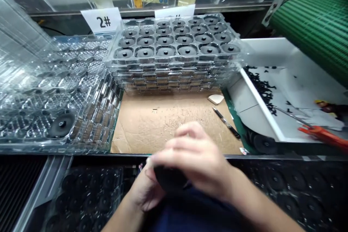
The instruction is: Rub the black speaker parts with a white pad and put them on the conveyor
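Observation:
A black round plastic disc (170,178) is between my two hands, close to my body below the bench's front edge. My left hand (149,188) grips it from the left and underneath, partly hidden. Over its top, my right hand (197,156) curls with bent fingers, blurred by motion; whether the fingers also hold a small part cannot be seen. A similar black disc (62,124) sits in the near right corner of the clear tray stack (89,116) to the left.
Behind the cardboard (141,123) stands a stack of clear trays (174,67) filled with black discs. A pen (226,122) and a white wedge (215,98) lie on the cardboard. At right, a white bin (261,110) holds small black parts and orange-handled tweezers (323,136), beside a green conveyor (318,25).

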Action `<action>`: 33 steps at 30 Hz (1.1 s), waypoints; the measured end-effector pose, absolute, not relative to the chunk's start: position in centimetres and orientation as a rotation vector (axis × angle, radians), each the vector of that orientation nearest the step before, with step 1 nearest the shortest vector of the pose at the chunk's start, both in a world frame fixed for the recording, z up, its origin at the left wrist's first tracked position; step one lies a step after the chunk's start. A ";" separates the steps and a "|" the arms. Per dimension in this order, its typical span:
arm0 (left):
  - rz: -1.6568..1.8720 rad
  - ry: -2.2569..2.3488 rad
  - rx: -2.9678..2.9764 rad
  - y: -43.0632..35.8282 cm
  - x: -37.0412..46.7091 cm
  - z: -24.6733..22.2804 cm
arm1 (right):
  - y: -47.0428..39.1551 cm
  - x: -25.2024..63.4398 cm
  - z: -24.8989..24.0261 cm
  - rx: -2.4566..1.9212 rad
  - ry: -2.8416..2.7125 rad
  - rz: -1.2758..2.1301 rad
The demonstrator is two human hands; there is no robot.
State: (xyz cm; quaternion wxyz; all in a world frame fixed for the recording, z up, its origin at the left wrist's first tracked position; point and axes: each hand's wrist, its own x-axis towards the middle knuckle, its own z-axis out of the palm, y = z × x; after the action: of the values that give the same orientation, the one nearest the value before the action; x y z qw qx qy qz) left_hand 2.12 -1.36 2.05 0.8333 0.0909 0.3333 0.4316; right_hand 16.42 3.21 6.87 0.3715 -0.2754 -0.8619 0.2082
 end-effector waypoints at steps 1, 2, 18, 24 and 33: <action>0.912 0.677 0.177 -1.4 1.9 1.7 | 3.7 16.9 6.2 -0.814 -2.153 0.625; 0.908 0.637 0.153 -1.5 1.7 1.4 | 4.1 17.6 5.3 -0.976 -2.079 0.716; 0.975 0.578 0.015 -0.9 1.1 -0.6 | -1.6 20.1 -8.4 -1.695 -1.801 0.866; 1.040 0.671 0.038 -0.7 2.1 -0.8 | 1.0 20.1 -3.7 -1.624 -1.784 0.867; 1.069 0.865 0.199 -0.2 2.5 0.1 | 1.3 15.3 5.3 -1.084 -2.131 0.917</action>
State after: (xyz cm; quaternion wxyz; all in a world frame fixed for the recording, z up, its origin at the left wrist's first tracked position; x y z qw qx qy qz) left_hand 2.48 -0.23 0.06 0.7683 0.0918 0.3985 0.4924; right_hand 15.32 1.26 5.32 0.2866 -0.4055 -0.7973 0.3432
